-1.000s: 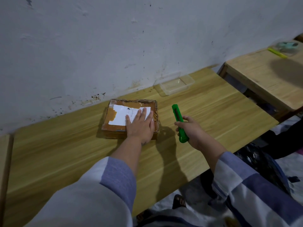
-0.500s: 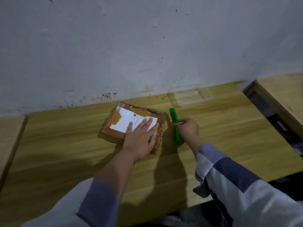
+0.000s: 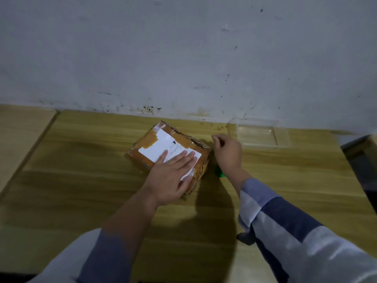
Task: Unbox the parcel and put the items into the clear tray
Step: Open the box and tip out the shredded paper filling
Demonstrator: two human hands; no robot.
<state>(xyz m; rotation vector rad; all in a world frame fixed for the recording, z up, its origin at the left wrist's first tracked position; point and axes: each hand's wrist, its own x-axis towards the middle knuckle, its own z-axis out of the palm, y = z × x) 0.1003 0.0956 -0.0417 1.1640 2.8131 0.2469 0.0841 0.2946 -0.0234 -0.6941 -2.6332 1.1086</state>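
Observation:
A brown taped parcel (image 3: 161,144) with a white label lies on the wooden table (image 3: 81,180) near the wall. My left hand (image 3: 173,178) rests flat on its near right part, fingers spread, pressing it down. My right hand (image 3: 227,154) is closed around a green box cutter (image 3: 220,172) at the parcel's right edge; only the cutter's green butt and a bit by the fingertips show. The clear tray (image 3: 263,133) stands empty against the wall, right of my right hand.
A grey-white wall runs along the back of the table. A second wooden surface (image 3: 22,135) adjoins on the left. A dark gap and another table's edge (image 3: 365,152) lie at the far right.
My right hand has carried the cutter up against the parcel's right edge, covering most of it. The parcel has turned slightly under my left hand. The view has shifted left.

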